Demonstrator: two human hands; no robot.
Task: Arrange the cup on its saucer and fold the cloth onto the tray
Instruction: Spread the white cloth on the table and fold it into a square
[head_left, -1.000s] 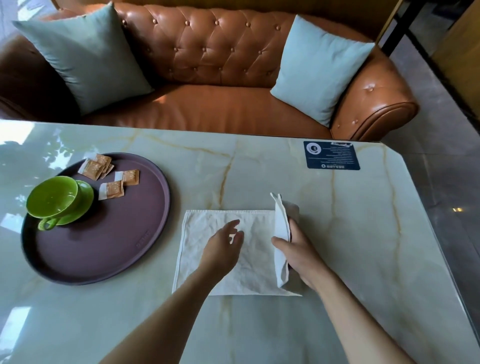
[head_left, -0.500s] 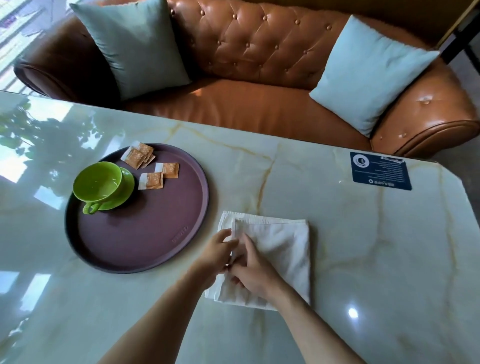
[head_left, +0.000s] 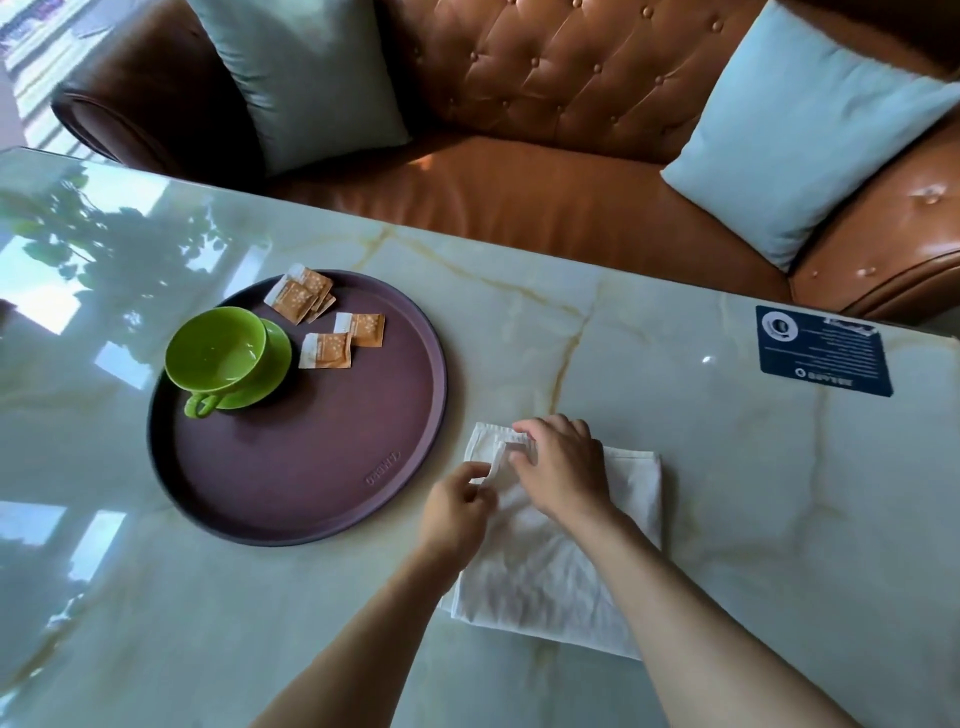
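Sugar packets (head_left: 326, 351) beside cup (head_left: 215, 349) on tray (head_left: 311, 483); cloth (head_left: 540, 566) on table.

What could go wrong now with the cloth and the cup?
The cloth lies on the smooth table, so it might slide or come unfolded when both hands, left and right, lift it.
The tray already holds the cup on its saucer and some packets. A carelessly placed cloth could bump the cup or cover the packets.
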